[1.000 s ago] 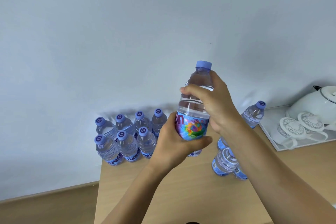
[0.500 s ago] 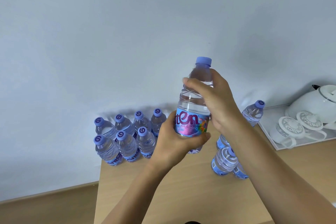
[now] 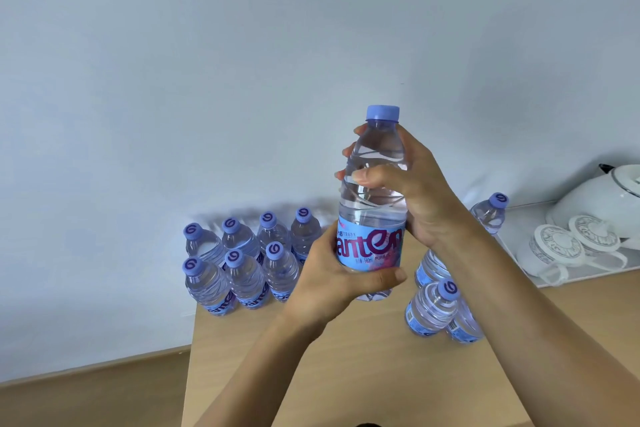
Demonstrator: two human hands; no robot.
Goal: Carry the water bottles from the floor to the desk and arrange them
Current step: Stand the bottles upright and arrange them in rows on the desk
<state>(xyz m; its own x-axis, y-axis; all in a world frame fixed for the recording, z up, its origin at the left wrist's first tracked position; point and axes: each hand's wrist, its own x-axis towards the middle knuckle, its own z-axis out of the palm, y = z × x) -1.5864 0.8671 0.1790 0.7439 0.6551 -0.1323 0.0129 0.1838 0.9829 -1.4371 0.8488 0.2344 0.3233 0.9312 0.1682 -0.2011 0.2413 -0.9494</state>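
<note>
Water-filled bottle (image 3: 372,204) at frame centre, upright, gripped by left hand (image 3: 332,279) low, right hand (image 3: 420,194) high. Capped full bottles (image 3: 242,260) grouped left of centre on desk (image 3: 363,367)

Both forearms reach forward, left hand (image 3: 325,274) and right hand (image 3: 412,191) curled, apparently gripping firmly.

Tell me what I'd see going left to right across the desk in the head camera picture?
Group of seven bottles → left hand → held bottle → right hand → white tray → white teapot.
</note>
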